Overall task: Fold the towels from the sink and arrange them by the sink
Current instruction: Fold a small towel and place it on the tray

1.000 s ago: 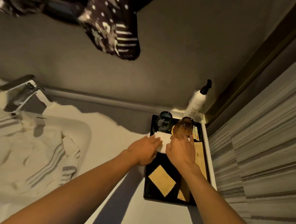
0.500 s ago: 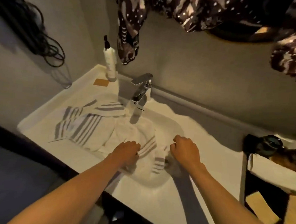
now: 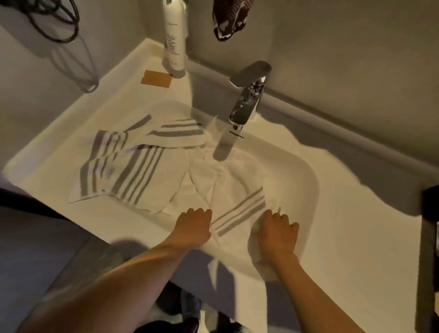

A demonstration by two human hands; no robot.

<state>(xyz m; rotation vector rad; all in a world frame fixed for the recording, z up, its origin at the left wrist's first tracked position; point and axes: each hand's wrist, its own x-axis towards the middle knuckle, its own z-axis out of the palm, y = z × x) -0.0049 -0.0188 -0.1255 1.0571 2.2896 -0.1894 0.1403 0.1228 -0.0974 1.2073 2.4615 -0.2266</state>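
Left of both hands, draped over the basin edge: crumpled white towel with grey stripes (image 3: 127, 166), unfolded. Left hand (image 3: 193, 228) and right hand (image 3: 277, 235) clenched on a second white grey-striped towel (image 3: 240, 193) in the white sink (image 3: 311, 186). Most folding left. Far right, black tray (image 3: 430, 215) cut off; fingertips hidden.

Left hand (image 3: 193, 227) and right hand (image 3: 277, 233) grip a striped towel (image 3: 239, 205) in the sink (image 3: 311, 186).
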